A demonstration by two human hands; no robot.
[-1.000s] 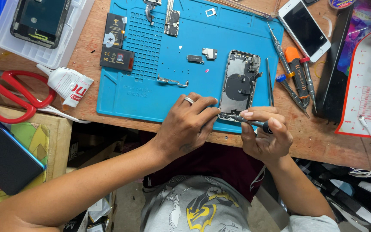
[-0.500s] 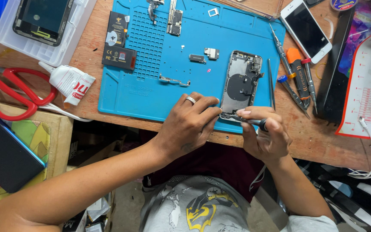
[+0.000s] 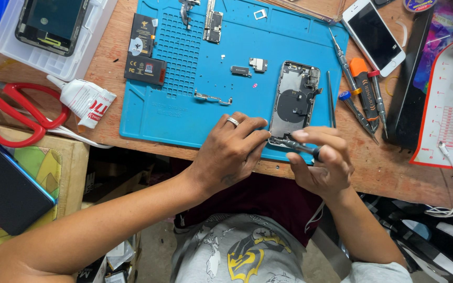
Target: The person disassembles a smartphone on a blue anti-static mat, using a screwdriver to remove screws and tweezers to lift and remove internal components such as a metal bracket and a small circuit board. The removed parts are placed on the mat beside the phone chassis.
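An opened phone housing [image 3: 294,99] lies on the blue repair mat [image 3: 184,110], its inside facing up. My left hand [image 3: 232,152], with a ring on one finger, rests at the mat's near edge and its fingertips press the housing's lower left corner. My right hand [image 3: 321,165] grips a small dark screwdriver [image 3: 299,145], its tip at the housing's bottom edge. Small loose parts [image 3: 250,67] and a thin bracket [image 3: 213,98] lie on the mat beside the housing.
Several screwdrivers [image 3: 360,86] lie right of the mat. A white phone [image 3: 373,36] sits at the far right, a black battery [image 3: 145,68] and a circuit board [image 3: 213,21] on the mat. Red scissors [image 3: 14,112], a glue tube [image 3: 82,99] and a tray holding a screen [image 3: 48,26] are at left.
Both hands stay at the housing's bottom edge; the view has shifted slightly. The right hand has turned a little around the screwdriver.
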